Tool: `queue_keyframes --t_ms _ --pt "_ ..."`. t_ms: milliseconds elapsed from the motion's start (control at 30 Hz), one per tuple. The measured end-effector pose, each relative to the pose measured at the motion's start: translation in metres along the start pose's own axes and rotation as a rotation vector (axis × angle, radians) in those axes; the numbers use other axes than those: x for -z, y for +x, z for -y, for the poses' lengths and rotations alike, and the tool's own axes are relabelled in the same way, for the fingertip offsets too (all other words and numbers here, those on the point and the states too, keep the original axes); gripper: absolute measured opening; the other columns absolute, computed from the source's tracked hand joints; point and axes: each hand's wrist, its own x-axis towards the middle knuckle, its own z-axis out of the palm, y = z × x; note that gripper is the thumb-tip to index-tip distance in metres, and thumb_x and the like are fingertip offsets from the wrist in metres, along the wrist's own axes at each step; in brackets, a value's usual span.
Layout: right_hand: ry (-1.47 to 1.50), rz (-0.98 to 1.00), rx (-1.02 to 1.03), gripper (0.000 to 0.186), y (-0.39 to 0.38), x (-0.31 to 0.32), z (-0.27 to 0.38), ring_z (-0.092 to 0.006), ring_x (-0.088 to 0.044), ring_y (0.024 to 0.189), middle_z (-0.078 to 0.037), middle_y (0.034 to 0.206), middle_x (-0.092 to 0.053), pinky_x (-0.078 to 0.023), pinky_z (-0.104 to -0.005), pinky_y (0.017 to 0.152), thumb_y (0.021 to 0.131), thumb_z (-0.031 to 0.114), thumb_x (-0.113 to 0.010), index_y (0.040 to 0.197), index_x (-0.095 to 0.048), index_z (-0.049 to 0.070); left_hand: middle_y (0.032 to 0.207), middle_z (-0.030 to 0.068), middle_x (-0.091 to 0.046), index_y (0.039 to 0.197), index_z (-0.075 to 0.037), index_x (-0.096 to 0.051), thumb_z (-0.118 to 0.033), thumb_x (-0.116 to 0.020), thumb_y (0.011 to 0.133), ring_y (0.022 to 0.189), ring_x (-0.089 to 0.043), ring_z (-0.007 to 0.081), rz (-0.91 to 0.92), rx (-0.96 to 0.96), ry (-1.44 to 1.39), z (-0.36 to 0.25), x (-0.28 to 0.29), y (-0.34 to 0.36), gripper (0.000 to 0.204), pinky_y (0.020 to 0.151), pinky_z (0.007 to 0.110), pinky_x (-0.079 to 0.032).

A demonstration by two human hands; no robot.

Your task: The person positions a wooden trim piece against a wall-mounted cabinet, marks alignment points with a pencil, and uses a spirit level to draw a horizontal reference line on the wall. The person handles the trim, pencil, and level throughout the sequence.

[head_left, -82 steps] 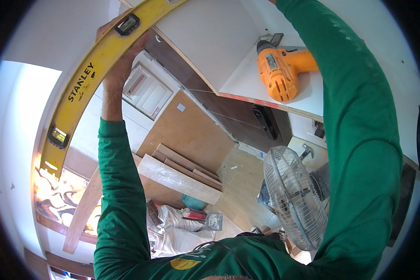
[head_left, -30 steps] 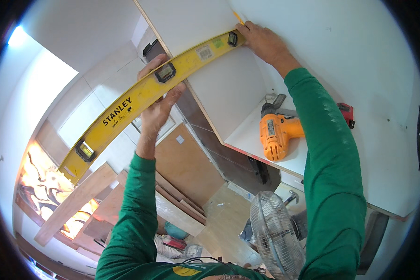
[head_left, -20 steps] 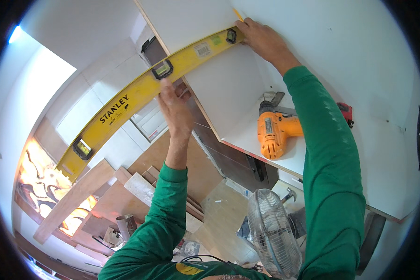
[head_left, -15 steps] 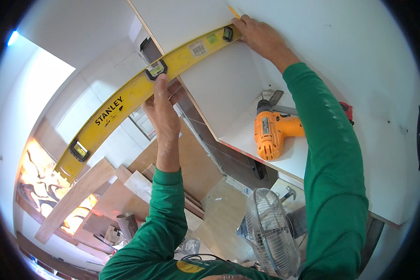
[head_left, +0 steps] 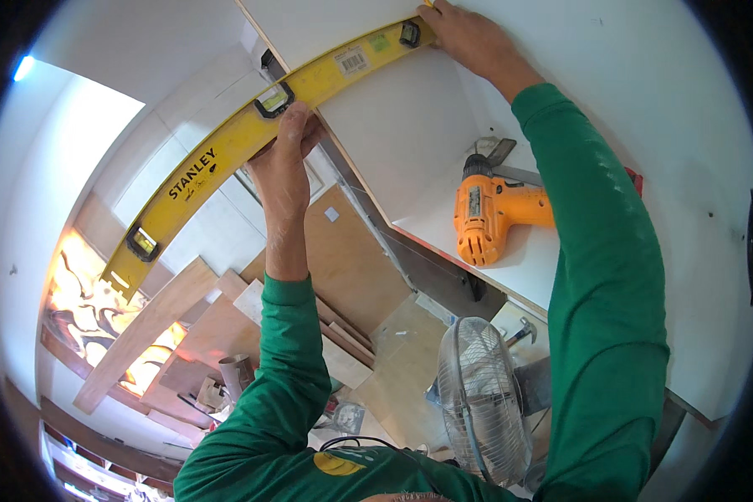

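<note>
A long yellow spirit level slants across the upper left, its right end higher, with black-framed vials along it. My left hand grips its lower edge near the middle vial, thumb on the front face and fingers mostly hidden behind. At the level's right end, against the white panel, my right hand is closed around the end. A yellow pencil pokes out by its fingertips, mostly cut off at the top edge. Under my right forearm, an orange cordless drill lies on the white cabinet board.
Below the cabinet stand a wire-caged fan and a hammer. Wooden boards lean at the lower left, near a large brown panel. A grey metal tool lies beside the drill; something red shows past my right sleeve.
The view has shifted, so the level, both hands and the drill appear slightly higher. Less of the pencil shows now. Both hands keep their hold on the level.
</note>
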Motion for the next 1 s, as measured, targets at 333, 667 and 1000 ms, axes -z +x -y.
queue_keyframes --t_ms 333,667,1000 --pt "0.105 0.022 -0.036 0.030 -0.003 0.011 0.006 -0.0393 -0.069 0.111 -0.023 0.118 -0.064 -0.058 -0.0490 0.094 0.097 0.015 -0.068 0.120 -0.058 -0.001 0.118 0.0210 -0.069 0.128 0.009 -0.059 -0.014 -0.070 0.098 0.098 -0.076 0.0301 -0.058 -0.003 -0.040 0.002 -0.004 0.002 0.040 0.085 0.041 -0.066" --pt "0.086 0.118 -0.053 0.030 0.005 0.014 0.006 -0.0383 -0.069 0.111 -0.023 0.119 -0.065 -0.058 -0.0475 0.095 0.097 0.015 -0.070 0.119 -0.059 -0.003 0.117 0.0193 -0.068 0.128 0.008 -0.059 -0.015 -0.070 0.097 0.099 -0.075 0.0293 -0.075 0.007 -0.065 0.006 -0.003 0.004 0.040 0.085 0.040 -0.066" --pt "0.072 0.141 -0.060 0.034 0.004 0.012 0.006 -0.0380 -0.067 0.118 -0.023 0.123 -0.064 -0.057 -0.0471 0.100 0.099 0.018 -0.068 0.124 -0.058 -0.003 0.118 0.0195 -0.069 0.129 0.008 -0.059 -0.016 -0.069 0.099 0.102 -0.075 0.0291 -0.062 0.016 -0.045 0.004 -0.003 0.002 0.040 0.086 0.039 -0.065"
